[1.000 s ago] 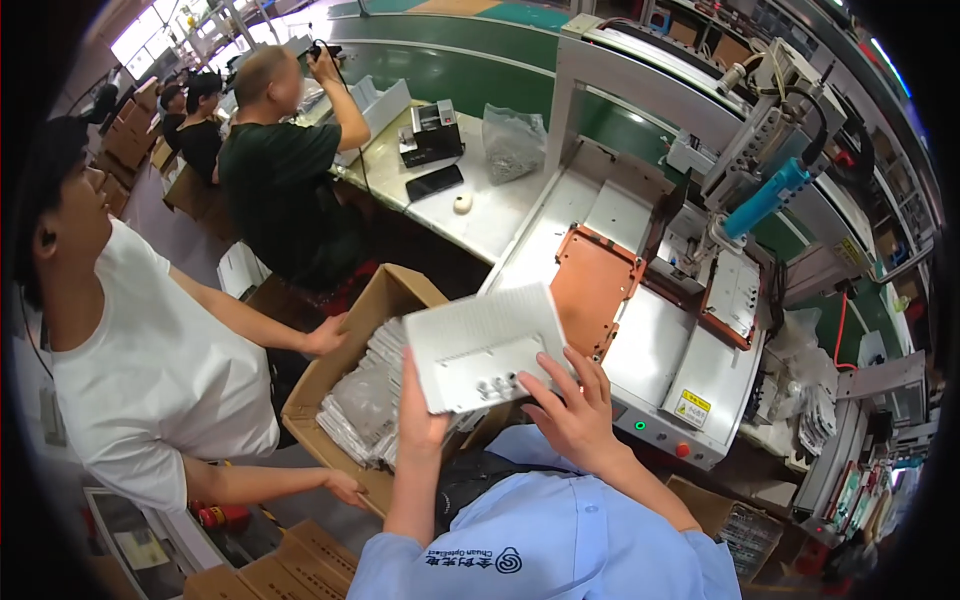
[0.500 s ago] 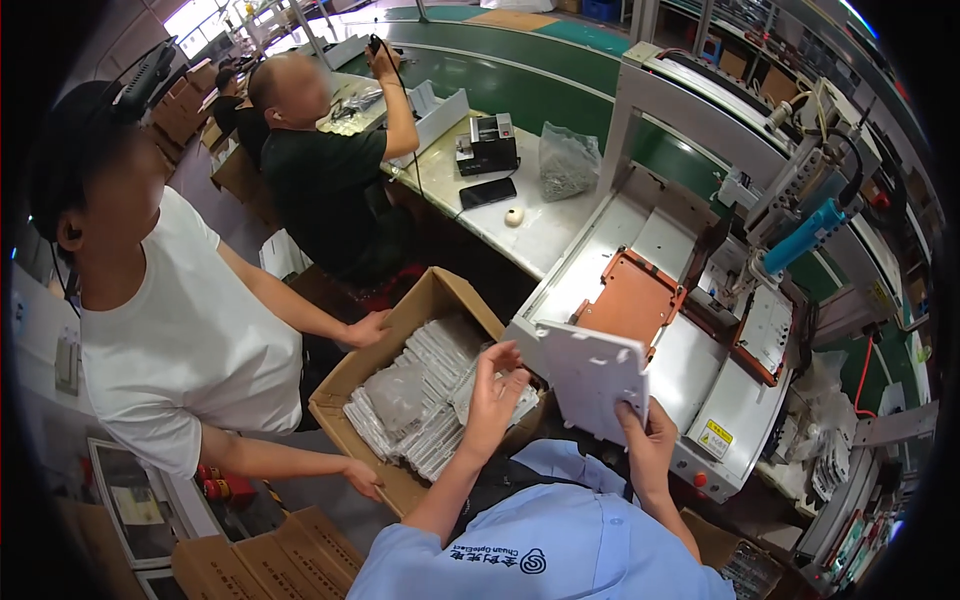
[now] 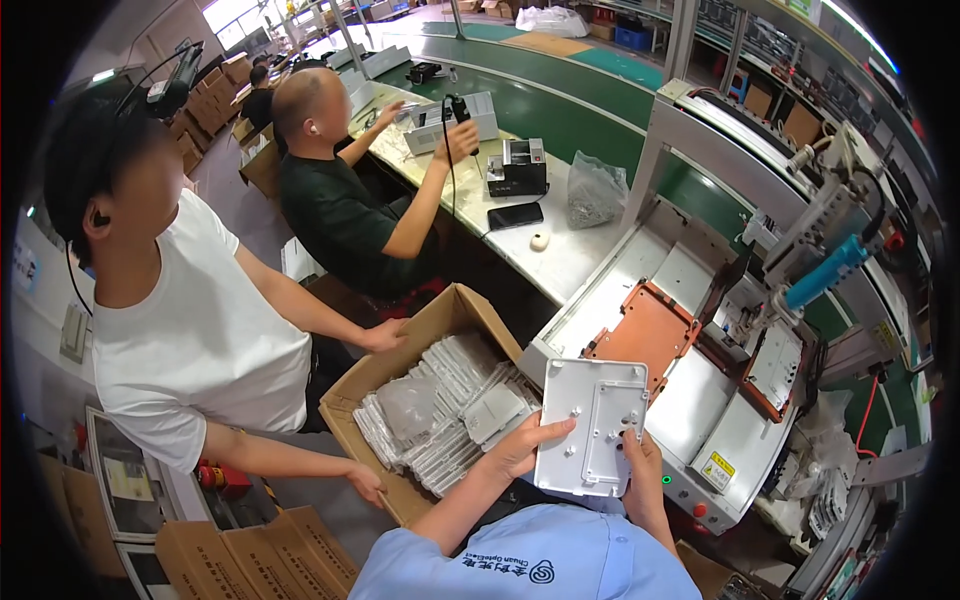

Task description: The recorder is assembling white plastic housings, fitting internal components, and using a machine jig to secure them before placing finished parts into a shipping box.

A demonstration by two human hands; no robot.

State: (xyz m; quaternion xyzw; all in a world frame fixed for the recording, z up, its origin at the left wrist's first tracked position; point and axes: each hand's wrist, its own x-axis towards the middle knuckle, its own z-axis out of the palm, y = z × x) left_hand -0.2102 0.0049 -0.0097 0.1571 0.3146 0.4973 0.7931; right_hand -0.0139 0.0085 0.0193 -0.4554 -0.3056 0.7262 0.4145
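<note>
A white plastic panel (image 3: pixel 612 385) with small screw posts and a raised inner frame faces me, upright in front of my chest. My left hand (image 3: pixel 522 448) grips its left edge, thumb on the face and fingers mostly hidden behind. My right hand (image 3: pixel 643 470) closes on the lower right edge, thumb near a few small holes. Just left of the panel, an open cardboard box (image 3: pixel 350 440) holds several stacked white panels (image 3: pixel 440 455) and a clear plastic bag (image 3: pixel 405 402). A co-worker in a white shirt holds that box with both hands.
Right of me stands a machine with an orange-brown fixture (image 3: pixel 645 325), a second loaded fixture (image 3: pixel 775 365) and a blue cylinder (image 3: pixel 825 272). On the bench (image 3: pixel 575 255) lie a phone (image 3: pixel 515 216) and a bag of small parts (image 3: pixel 597 190). Another person sits there holding a corded tool.
My left hand has moved from open beside the panel to gripping its left edge. The panel has turned to show its posted face. The seated person's tool hand has come lower.
</note>
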